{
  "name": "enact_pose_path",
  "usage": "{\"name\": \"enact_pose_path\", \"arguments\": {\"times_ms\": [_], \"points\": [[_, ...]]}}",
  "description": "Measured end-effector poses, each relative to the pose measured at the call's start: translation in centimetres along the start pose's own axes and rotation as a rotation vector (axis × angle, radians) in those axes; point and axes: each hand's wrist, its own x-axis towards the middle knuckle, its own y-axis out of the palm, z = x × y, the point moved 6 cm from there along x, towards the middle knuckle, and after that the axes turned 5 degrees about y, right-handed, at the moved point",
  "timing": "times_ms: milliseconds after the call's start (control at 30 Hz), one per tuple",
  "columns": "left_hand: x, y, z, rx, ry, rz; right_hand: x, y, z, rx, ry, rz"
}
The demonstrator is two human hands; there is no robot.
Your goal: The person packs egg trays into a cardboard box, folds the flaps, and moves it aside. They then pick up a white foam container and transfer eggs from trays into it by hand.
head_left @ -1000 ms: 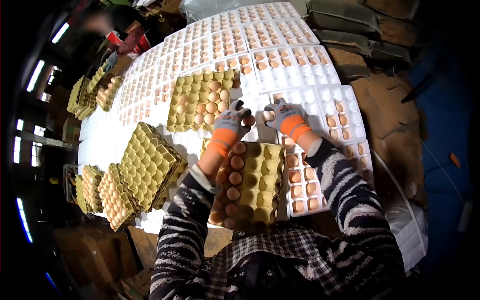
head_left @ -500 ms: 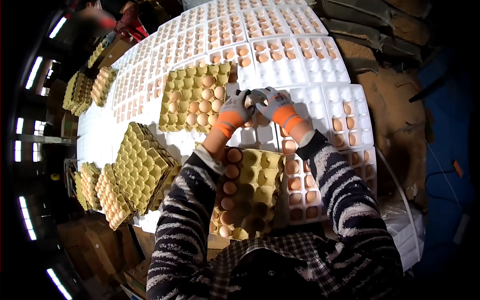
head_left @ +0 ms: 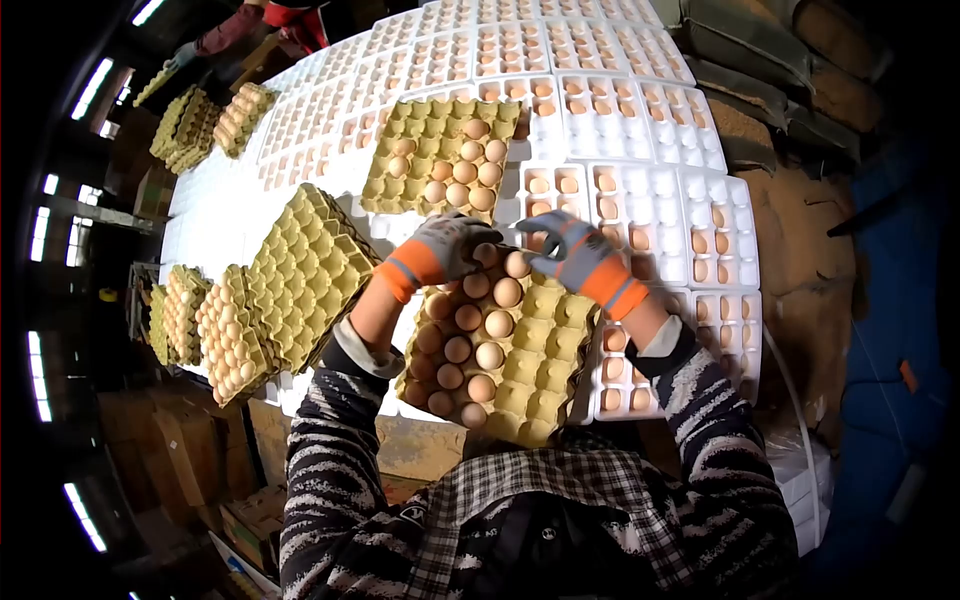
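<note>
A yellow pulp egg tray (head_left: 545, 345) lies nearest my body, its left columns holding brown eggs (head_left: 498, 323) and its right cells bare. My left hand (head_left: 447, 250), in a grey and orange glove, reaches over the tray's far edge with fingers curled round an egg (head_left: 485, 256) in the far row. Just to the right, my right hand (head_left: 585, 260) hovers beside another far-row egg (head_left: 517, 264). Its thumb and fingers are apart. Beyond the hands is a white foam tray (head_left: 552, 170) with eggs in several cells.
A second pulp tray (head_left: 412, 125), partly filled, lies on the foam trays. Stacked pulp trays (head_left: 310, 265) and egg-filled trays (head_left: 230, 345) stand at left. Partly filled foam trays (head_left: 625, 195) cover the right side. A co-worker's sleeve (head_left: 230, 30) shows at far left, beside sacks of trays.
Both hands have come back from a white foam tray to the far edge of the near pulp tray. The right hand's fingers have spread. The view has shifted too.
</note>
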Motion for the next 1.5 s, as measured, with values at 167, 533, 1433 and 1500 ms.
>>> {"name": "enact_pose_path", "arguments": {"times_ms": [167, 533, 1433, 1500], "points": [[-0.5, 1.6, 0.6, 0.051, 0.011, -0.140, -0.1, 4.1, 1.5, -0.520, -0.022, 0.040], [-10.2, 2.8, 4.3, -0.243, -0.470, -0.489, -2.9, 5.0, 3.2, -0.455, 0.157, 0.135], [-5.8, 0.9, 4.2, 0.003, -0.241, -0.496, 0.2, 5.5, 3.8, -0.498, -0.101, 0.242], [-6.3, 2.3, 7.0, -0.569, -0.138, -0.712, 0.4, 7.6, 4.8, -0.795, -0.179, 0.285]]}}
